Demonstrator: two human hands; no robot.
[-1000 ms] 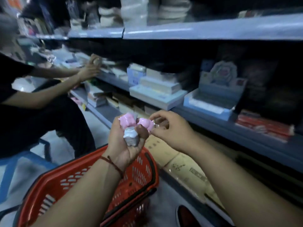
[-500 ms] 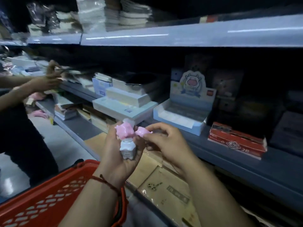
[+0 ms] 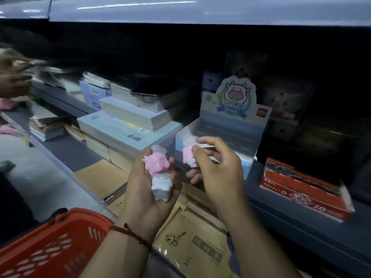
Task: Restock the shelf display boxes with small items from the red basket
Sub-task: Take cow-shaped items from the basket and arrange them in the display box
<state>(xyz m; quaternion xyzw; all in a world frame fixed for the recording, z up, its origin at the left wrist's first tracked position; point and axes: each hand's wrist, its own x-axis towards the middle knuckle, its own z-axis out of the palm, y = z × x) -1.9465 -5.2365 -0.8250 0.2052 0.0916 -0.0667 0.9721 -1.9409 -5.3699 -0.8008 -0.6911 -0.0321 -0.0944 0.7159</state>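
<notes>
My left hand [image 3: 149, 189] cups small cow-shaped items: a pink one [image 3: 156, 162] on top and a white one [image 3: 161, 186] below it. My right hand [image 3: 217, 167] pinches another pink item [image 3: 188, 155] in its fingertips, just in front of the near wall of the blue display box [image 3: 230, 127] with the cartoon cow header. That box sits on the grey middle shelf [image 3: 301, 223]. The red basket [image 3: 52, 245] is at the bottom left, below my left forearm.
Stacks of notebooks [image 3: 128, 119] lie left of the display box, and a red box of 2B pencils [image 3: 305, 189] lies right of it. Brown envelopes [image 3: 192, 247] fill the lower shelf. Another person's hand [image 3: 14, 77] works at the far left.
My right hand has pulled one pink item away from the cluster in my left hand and carried it right, toward the blue display box. The view has shifted right and closer to the shelf.
</notes>
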